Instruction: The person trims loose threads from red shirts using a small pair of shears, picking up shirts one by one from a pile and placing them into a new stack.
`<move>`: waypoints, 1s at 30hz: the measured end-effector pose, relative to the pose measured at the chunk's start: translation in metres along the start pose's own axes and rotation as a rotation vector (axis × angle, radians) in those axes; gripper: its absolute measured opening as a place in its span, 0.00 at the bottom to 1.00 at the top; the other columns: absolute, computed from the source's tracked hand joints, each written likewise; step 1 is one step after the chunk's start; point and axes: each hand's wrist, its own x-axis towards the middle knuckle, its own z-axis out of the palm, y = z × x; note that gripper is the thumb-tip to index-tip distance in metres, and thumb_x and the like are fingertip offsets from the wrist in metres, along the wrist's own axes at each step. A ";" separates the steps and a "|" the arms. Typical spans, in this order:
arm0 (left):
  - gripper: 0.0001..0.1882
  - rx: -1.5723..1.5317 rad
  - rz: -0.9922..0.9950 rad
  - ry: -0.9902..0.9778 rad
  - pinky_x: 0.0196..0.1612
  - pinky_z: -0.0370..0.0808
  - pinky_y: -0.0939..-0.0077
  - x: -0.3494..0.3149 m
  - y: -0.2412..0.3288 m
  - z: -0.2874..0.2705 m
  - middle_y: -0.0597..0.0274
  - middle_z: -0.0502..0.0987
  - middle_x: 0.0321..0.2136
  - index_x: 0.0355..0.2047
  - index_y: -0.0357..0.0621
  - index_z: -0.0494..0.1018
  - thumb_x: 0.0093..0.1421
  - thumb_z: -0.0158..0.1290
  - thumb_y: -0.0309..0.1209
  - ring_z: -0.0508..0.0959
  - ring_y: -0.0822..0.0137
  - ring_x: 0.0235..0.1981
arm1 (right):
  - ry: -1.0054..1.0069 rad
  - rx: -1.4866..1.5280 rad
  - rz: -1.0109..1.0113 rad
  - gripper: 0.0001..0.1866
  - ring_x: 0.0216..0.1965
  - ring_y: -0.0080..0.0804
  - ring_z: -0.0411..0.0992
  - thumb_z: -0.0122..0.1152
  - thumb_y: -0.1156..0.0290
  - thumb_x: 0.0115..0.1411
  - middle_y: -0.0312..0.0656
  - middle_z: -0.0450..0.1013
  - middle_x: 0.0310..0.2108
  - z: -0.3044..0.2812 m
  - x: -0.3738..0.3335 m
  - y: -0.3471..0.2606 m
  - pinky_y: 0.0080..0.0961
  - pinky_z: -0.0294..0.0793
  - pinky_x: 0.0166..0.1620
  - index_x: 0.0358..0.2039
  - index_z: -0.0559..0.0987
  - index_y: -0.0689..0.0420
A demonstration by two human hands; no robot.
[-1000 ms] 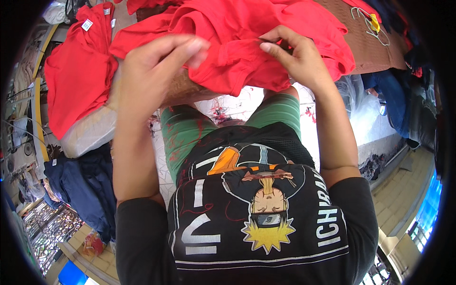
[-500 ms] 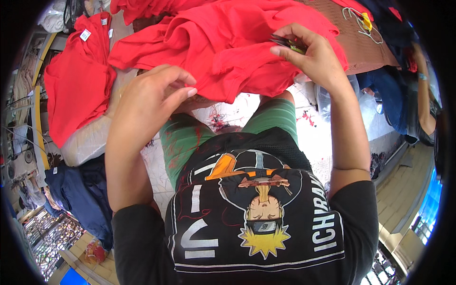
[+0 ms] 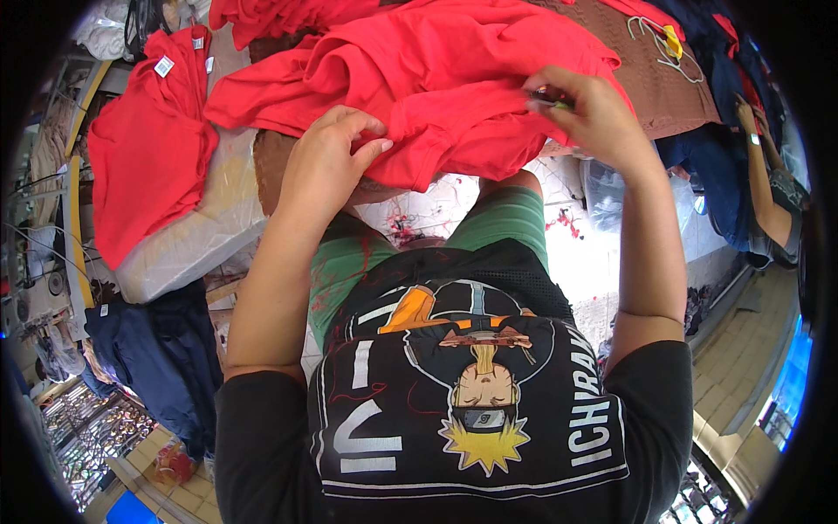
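A red garment [image 3: 454, 105] lies heaped over the brown-covered surface in front of me, its near edge hanging above my lap. My left hand [image 3: 336, 153] is at its left edge, thumb and forefinger curled close together in a pinch. What sits between those fingertips, if anything, is too small to make out. My right hand [image 3: 598, 118] is closed around small dark thread snips [image 3: 550, 98], held over the garment's right part. The palm and fingers hide most of the snips.
To the left, another red garment [image 3: 153, 148] with white tags lies on a plastic-wrapped stack [image 3: 201, 236]. Dark navy clothes [image 3: 157, 358] are below it. A yellow item with white cord [image 3: 672, 44] lies at the far right. Beyond it, another person's arm [image 3: 759, 175] shows.
My left hand has moved right and away from me, up to the red garment's edge. My right hand has shifted slightly right and nearer, still holding the snips.
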 end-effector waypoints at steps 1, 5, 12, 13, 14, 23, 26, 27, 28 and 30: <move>0.11 -0.020 0.005 0.019 0.38 0.73 0.72 0.000 0.000 0.000 0.58 0.76 0.34 0.35 0.37 0.77 0.53 0.61 0.29 0.77 0.62 0.34 | -0.032 0.017 -0.005 0.10 0.24 0.27 0.68 0.62 0.72 0.56 0.41 0.72 0.23 0.007 0.001 -0.002 0.25 0.69 0.31 0.38 0.76 0.60; 0.09 -0.093 -0.003 0.063 0.38 0.72 0.76 -0.001 -0.006 0.001 0.60 0.77 0.32 0.33 0.36 0.77 0.54 0.60 0.28 0.77 0.66 0.33 | -0.088 0.037 0.058 0.10 0.26 0.20 0.67 0.62 0.73 0.57 0.38 0.71 0.24 0.017 0.007 -0.016 0.22 0.68 0.33 0.40 0.76 0.60; 0.09 -0.331 -0.194 0.039 0.41 0.71 0.82 -0.001 -0.009 -0.013 0.63 0.80 0.32 0.35 0.35 0.78 0.59 0.57 0.29 0.77 0.75 0.33 | 0.035 0.036 0.004 0.15 0.24 0.43 0.72 0.62 0.71 0.54 0.50 0.71 0.21 0.022 0.020 -0.018 0.34 0.69 0.30 0.44 0.77 0.54; 0.09 -0.377 -0.216 0.022 0.41 0.71 0.82 -0.001 -0.011 -0.014 0.63 0.80 0.33 0.35 0.35 0.78 0.60 0.56 0.30 0.76 0.76 0.34 | 0.035 0.035 -0.003 0.16 0.24 0.43 0.72 0.62 0.71 0.54 0.50 0.71 0.21 0.021 0.023 -0.023 0.35 0.69 0.30 0.44 0.77 0.53; 0.10 -0.422 -0.238 0.007 0.41 0.71 0.82 -0.002 -0.013 -0.015 0.64 0.80 0.33 0.36 0.34 0.77 0.61 0.56 0.30 0.76 0.76 0.34 | 0.036 0.035 -0.011 0.16 0.24 0.44 0.72 0.61 0.71 0.54 0.50 0.71 0.21 0.018 0.027 -0.032 0.35 0.69 0.30 0.45 0.76 0.53; 0.11 -0.555 -0.230 -0.121 0.33 0.70 0.83 -0.027 -0.018 -0.048 0.70 0.78 0.25 0.36 0.36 0.78 0.60 0.57 0.32 0.74 0.82 0.30 | 0.044 0.079 -0.067 0.16 0.24 0.44 0.72 0.61 0.71 0.55 0.49 0.72 0.22 0.026 0.038 -0.043 0.35 0.69 0.30 0.45 0.76 0.53; 0.11 -0.340 -0.347 -0.394 0.37 0.72 0.79 -0.055 -0.037 -0.062 0.63 0.80 0.29 0.36 0.36 0.78 0.61 0.54 0.32 0.76 0.75 0.32 | 0.028 0.068 0.029 0.17 0.25 0.42 0.73 0.62 0.70 0.55 0.49 0.72 0.23 0.024 0.037 -0.033 0.35 0.70 0.31 0.46 0.76 0.53; 0.11 -0.241 -0.413 -0.499 0.40 0.73 0.77 -0.065 -0.044 -0.066 0.60 0.81 0.31 0.36 0.35 0.78 0.61 0.54 0.32 0.78 0.72 0.33 | 0.012 0.055 0.078 0.17 0.25 0.41 0.73 0.63 0.70 0.55 0.49 0.73 0.23 0.023 0.036 -0.031 0.35 0.70 0.31 0.46 0.76 0.53; 0.10 -0.106 -0.369 -0.552 0.39 0.73 0.76 -0.079 -0.061 -0.064 0.57 0.81 0.31 0.37 0.36 0.78 0.60 0.54 0.31 0.78 0.68 0.32 | 0.046 0.068 0.065 0.17 0.24 0.34 0.68 0.62 0.72 0.56 0.43 0.70 0.23 0.024 0.037 -0.030 0.29 0.68 0.31 0.47 0.76 0.53; 0.10 0.167 -0.277 -0.657 0.38 0.73 0.73 -0.102 -0.088 -0.057 0.53 0.80 0.30 0.37 0.38 0.78 0.59 0.54 0.30 0.78 0.62 0.30 | 0.111 0.098 0.043 0.17 0.24 0.19 0.59 0.60 0.76 0.59 0.31 0.64 0.22 0.024 0.039 -0.026 0.18 0.63 0.29 0.50 0.75 0.53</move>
